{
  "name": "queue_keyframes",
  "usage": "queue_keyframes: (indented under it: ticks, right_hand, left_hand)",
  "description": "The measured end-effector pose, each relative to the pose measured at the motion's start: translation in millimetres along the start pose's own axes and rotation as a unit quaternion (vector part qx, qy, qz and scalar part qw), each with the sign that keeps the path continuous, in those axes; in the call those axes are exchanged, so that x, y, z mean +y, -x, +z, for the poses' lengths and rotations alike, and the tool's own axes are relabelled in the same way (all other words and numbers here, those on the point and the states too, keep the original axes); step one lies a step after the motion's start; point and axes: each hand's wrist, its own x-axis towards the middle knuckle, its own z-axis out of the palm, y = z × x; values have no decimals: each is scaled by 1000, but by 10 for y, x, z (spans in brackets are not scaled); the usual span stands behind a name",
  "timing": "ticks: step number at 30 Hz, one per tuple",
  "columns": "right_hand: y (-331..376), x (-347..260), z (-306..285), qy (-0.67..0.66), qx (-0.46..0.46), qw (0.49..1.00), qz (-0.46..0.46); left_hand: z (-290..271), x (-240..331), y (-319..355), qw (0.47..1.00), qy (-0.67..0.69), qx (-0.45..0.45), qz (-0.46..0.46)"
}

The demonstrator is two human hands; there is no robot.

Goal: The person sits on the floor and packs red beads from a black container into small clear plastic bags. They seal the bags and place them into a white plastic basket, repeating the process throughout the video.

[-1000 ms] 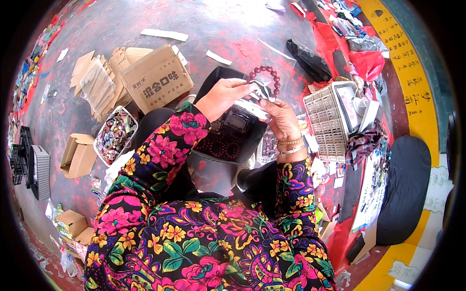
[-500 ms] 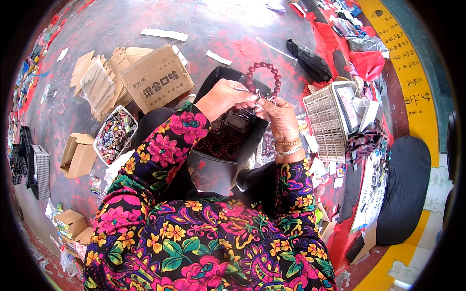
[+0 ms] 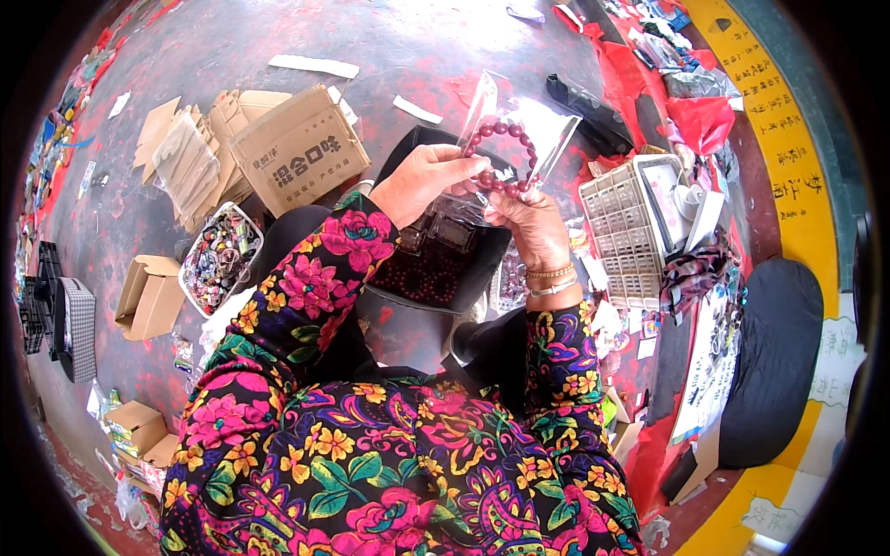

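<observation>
At the far left a brown cardboard box (image 3: 298, 146) lay on the red floor (image 3: 417, 46), with a white tray of small colourful items (image 3: 218, 259) nearer. The left hand (image 3: 428, 181) pinched the left edge of a clear plastic bag (image 3: 519, 125), fingers closed on it. Inside the bag sat a dark red bead bracelet (image 3: 505, 153), held up above a black box of beads (image 3: 431, 269). The right hand (image 3: 528, 222) gripped the bag's lower edge. Further right stood a white compartment tray (image 3: 616, 227).
</observation>
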Motion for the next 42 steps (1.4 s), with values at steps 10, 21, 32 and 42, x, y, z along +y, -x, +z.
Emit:
queue_keyframes:
  ticks: [10, 21, 32, 42]
  right_hand:
    - [-14, -82, -55, -14, -8, 999, -40]
    - [-8, -81, -67, -3, 0, 999, -40]
    - [30, -86, -16, 3, 39, 994, -97]
    - [42, -118, 23, 35, 25, 996, -77]
  left_hand:
    - [-3, 37, 22, 998, -56, 32, 13]
    - [-18, 17, 8, 998, -48, 31, 14]
    - [89, 91, 64, 999, -28, -33, 21]
    - [-20, 24, 33, 998, -49, -37, -3]
